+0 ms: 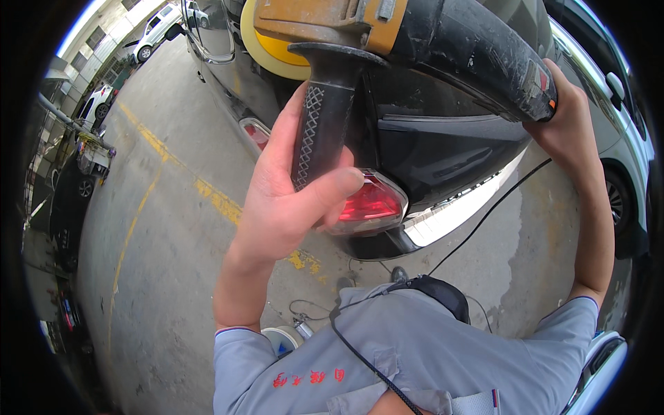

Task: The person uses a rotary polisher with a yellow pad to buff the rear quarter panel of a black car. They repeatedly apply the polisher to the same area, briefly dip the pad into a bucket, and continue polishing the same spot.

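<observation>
My left hand (290, 197) is wrapped around the black side handle (327, 119) of an electric polisher (316, 21) with an orange-brown gear head. The rear end of its black body is in my right hand (565, 119). A yellow-rimmed polishing pad (254, 49) shows beyond the gear head, close to the dark car's body; whether it touches the paint cannot be told. Below my left hand are the red tail light (376, 202) and the rear bumper (451, 220) of the dark car (441, 155). The handle hides part of the tailgate.
A black cable (482, 210) runs from near my right hand toward the floor by my feet. A white bucket (282, 337) stands at my left side. A light-coloured car (596, 104) is close on the right. Yellow lines (218, 202) mark the concrete floor; more cars are parked at left.
</observation>
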`<state>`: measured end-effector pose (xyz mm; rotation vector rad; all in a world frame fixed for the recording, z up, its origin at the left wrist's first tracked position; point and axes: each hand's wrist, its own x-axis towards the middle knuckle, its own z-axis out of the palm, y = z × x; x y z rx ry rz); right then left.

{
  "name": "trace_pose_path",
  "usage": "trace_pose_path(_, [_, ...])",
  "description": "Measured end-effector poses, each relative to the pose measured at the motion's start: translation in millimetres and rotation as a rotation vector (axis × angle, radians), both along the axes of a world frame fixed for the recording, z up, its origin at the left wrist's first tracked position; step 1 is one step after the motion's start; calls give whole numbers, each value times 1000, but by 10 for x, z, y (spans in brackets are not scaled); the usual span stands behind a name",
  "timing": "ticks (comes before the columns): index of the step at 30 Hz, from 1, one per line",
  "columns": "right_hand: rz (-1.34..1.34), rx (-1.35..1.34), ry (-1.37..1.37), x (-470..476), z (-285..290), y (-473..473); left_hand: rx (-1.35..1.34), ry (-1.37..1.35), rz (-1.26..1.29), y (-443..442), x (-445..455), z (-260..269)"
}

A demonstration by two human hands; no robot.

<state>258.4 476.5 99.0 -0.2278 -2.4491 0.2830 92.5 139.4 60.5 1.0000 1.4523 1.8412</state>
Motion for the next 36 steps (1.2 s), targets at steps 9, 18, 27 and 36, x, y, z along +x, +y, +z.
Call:
trace_pose_path(9, [19, -76, -220, 785, -1178, -318, -358, -212, -94, -547, 933, -891])
trace_pose_path(18, [-35, 18, -21, 304, -398, -194, -206, -72, 11, -155, 363, -482])
trace_pose_path(27, [-19, -74, -80, 301, -413, -137, -231, -54, -28, -160, 387, -291])
trace_pose_path(36, [39, -7, -127, 390, -470, -149, -222, -138, -61, -318, 650, -386])
